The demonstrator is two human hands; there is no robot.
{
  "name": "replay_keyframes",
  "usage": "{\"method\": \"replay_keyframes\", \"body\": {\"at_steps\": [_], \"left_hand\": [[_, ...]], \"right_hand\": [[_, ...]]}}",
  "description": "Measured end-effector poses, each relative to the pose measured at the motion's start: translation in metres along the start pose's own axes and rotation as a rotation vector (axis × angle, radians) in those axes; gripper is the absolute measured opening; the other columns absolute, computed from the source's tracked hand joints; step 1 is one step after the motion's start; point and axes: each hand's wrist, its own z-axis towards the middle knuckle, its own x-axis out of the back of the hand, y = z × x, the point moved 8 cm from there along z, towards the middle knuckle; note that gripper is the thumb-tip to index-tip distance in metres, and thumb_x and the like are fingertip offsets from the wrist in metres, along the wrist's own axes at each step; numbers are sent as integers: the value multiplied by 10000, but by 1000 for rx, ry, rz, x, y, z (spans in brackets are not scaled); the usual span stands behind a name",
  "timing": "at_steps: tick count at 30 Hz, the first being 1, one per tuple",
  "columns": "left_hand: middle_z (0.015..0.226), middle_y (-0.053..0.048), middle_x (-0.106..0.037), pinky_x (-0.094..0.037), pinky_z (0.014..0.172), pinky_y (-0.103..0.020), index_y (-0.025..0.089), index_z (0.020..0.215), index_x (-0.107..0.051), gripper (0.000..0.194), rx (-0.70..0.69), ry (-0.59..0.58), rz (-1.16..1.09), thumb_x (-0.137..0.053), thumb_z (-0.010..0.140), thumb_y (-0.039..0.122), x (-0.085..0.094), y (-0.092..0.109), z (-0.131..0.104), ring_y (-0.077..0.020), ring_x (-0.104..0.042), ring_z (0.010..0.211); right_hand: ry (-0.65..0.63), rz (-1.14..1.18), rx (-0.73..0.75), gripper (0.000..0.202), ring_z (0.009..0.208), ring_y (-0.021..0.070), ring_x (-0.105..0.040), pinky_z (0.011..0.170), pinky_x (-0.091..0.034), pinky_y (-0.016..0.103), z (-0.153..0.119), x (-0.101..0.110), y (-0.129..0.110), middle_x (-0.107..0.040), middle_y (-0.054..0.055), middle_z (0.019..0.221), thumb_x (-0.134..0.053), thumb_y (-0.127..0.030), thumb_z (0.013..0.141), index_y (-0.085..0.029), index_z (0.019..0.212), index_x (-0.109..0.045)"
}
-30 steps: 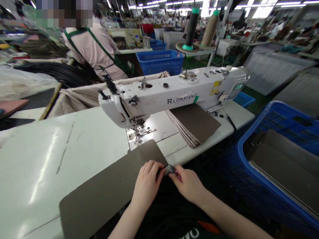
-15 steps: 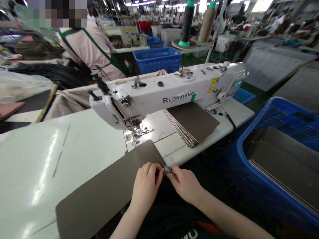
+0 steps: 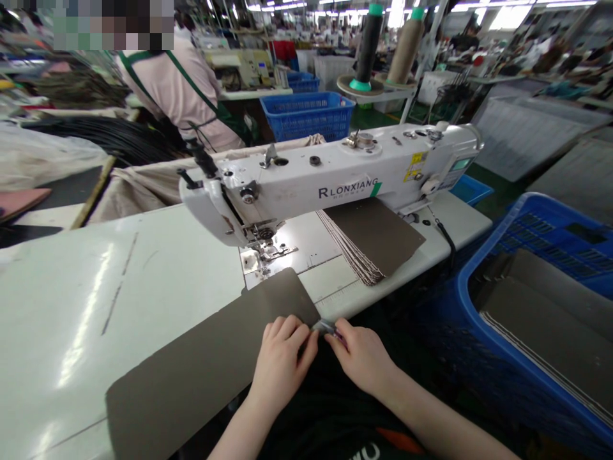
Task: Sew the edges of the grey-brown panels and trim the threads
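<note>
A flat grey-brown panel [image 3: 201, 358] lies slantwise over the table's front edge, below the sewing machine's needle area. My left hand [image 3: 285, 351] presses on its near edge close to the right corner, thumb and fingers pinched together on the panel. In my right hand [image 3: 361, 358] is a small pair of thread snips [image 3: 325, 327], its grey blades pointing left at the panel's corner edge. The fingers wrap most of the snips, and only a bit of purplish handle shows. The blades reach almost to my left fingertips.
Behind the panel stands a white sewing machine [image 3: 345, 172]. Under its arm rests a stack of similar brown panels [image 3: 376, 233]. At right, a blue crate [image 3: 462, 281] holds more panels. Thread cones [image 3: 368, 48] stand at the back, and a person [image 3: 186, 89] sits beyond the table.
The whole view has shifted slightly to the right. The snips and my right hand have drawn a little away from the panel's edge. My left hand stays pinched at the edge.
</note>
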Motion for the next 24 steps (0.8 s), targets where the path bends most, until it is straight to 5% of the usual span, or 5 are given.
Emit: {"method": "replay_keyframes", "body": {"at_steps": [9,16,24], "left_hand": [[827,-37,-531,-401,717,-375,221,781,-496,130,7,-20,-32,-477,910,219,5,1,1,-228,-497,813],[828,-34,-531,-383,732,-369,214,786,-492,119,30,-23,-17,-481,905,218,5,1,2,-230,-488,821],[815,-16,-546,-377,726,-356,216,888,-490,46,72,15,-41,-492,922,246,1,-7,4,-219,-514,786]], "right_hand": [[25,33,8,204,628,181,-634,545,-255,277,2,-1,0,-655,1,683,-463,-348,979,-217,829,-508],[23,468,-11,268,621,135,-562,550,-337,229,3,-4,1,-574,-25,682,-438,-381,983,-216,780,-497],[28,202,-14,220,592,158,-591,540,-279,256,0,0,3,-605,-18,645,-482,-348,961,-218,784,-504]]}}
